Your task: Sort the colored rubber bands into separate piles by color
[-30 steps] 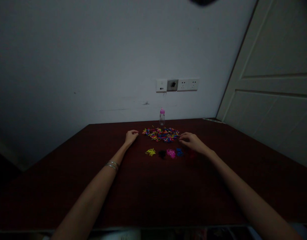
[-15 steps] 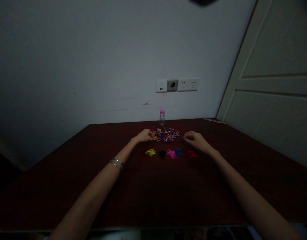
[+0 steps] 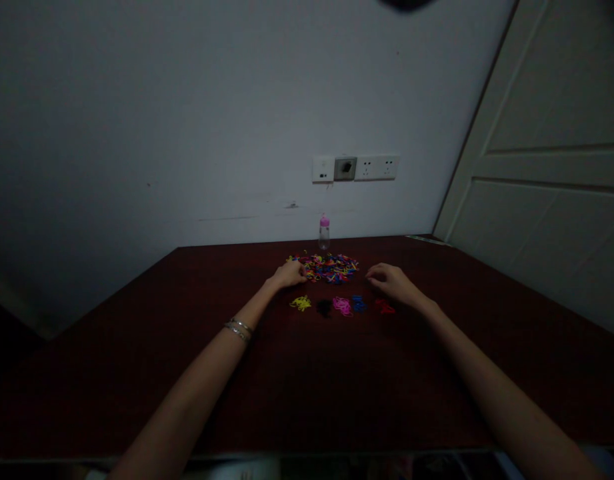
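A mixed heap of small coloured rubber bands (image 3: 331, 267) lies toward the back of the dark red table. At its left edge my left hand (image 3: 291, 273) rests with the fingers curled together; whatever they pinch is too small to make out. Just right of the heap is my right hand (image 3: 391, 280), its thumb and fingers bent close, their grip hidden. Nearer to me runs a row of single-colour piles: yellow bands (image 3: 301, 303), black bands (image 3: 324, 307), pink bands (image 3: 343, 306), blue bands (image 3: 359, 303) and red bands (image 3: 385, 306), the last beside my right wrist.
Behind the heap stands a clear bottle with a pink cap (image 3: 325, 233), close to the wall. Wall sockets (image 3: 375, 168) sit above it. A panelled door (image 3: 551, 167) rises at the right. The table's front edge (image 3: 307, 455) is near me.
My left hand and forearm have shifted slightly; more bands show behind that hand. My right hand stays in nearly the same place.
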{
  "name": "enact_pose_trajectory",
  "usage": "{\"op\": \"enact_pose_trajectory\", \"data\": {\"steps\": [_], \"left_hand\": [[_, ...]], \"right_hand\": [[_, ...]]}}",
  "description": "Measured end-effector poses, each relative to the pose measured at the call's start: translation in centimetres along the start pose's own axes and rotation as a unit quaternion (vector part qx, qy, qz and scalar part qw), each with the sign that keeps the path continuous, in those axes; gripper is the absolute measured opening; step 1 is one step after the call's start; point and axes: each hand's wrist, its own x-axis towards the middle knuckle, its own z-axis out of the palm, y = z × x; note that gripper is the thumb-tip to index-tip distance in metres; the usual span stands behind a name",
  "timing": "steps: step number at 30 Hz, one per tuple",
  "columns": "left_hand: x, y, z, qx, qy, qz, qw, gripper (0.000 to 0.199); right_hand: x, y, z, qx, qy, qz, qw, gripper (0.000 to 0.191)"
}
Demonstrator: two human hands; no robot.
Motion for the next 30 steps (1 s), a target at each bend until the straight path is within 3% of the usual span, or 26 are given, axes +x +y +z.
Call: {"op": "enact_pose_trajectory", "data": {"steps": [9,16,24,30], "left_hand": [[-0.7,-0.1,0.5,-0.121,-0.027,0.027,0.992,0.011],[-0.4,0.3,-1.2,-0.118,0.001,0.038,0.992,0.017],[-0.2,2.3,-2.8,-0.120,-0.002,0.062,0.991,0.016],[-0.7,5.4,-1.3,-0.093,-0.043,0.103,0.989,0.014]], "right_hand": [[-0.1,0.1,0.1,-0.004,-0.012,-0.003,1.000,0.018],[-0.1,0.3,0.0,-0.006,-0.018,0.000,1.000,0.018],[-0.1,0.5,0.0,-0.001,-0.020,0.014,1.000,0.020],[0.0,0.6,0.2,-0.014,-0.018,0.009,1.000,0.020]]}}
